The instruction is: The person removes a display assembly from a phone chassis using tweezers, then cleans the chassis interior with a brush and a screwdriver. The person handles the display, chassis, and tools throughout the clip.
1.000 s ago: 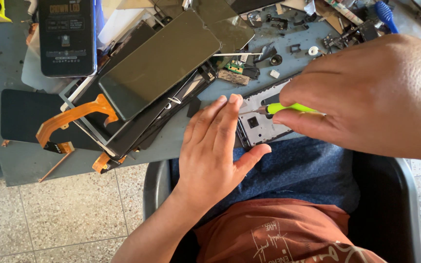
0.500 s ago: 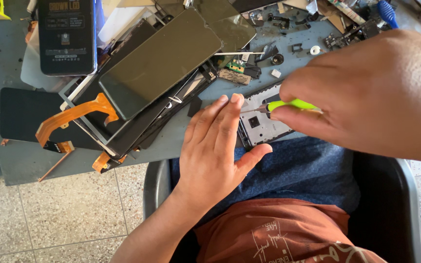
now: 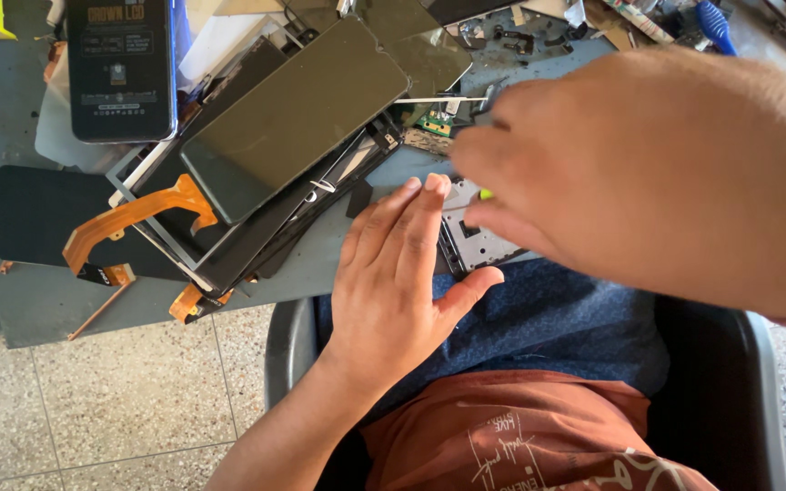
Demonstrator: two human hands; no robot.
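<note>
My left hand (image 3: pixel 398 273) lies flat with fingers together, its fingertips resting on the left edge of a grey metal phone frame (image 3: pixel 475 238) at the table's front edge. My right hand (image 3: pixel 648 173) hovers large and blurred over that frame. It pinches a tool with a yellow-green handle (image 3: pixel 485 194), of which only a sliver shows under the fingers. Most of the frame is hidden by the right hand.
A pile of dark phone screens (image 3: pixel 293 118) with orange flex cables (image 3: pixel 129 216) covers the grey table (image 3: pixel 38 300) to the left. A dark phone box (image 3: pixel 122 68) lies at the back left. Small parts and a blue-handled tool (image 3: pixel 713 23) lie at the back right. Tiled floor below.
My right hand has moved left and towards the camera, now covering most of the yellow-green tool and the frame. The left hand has stayed on the frame's edge.
</note>
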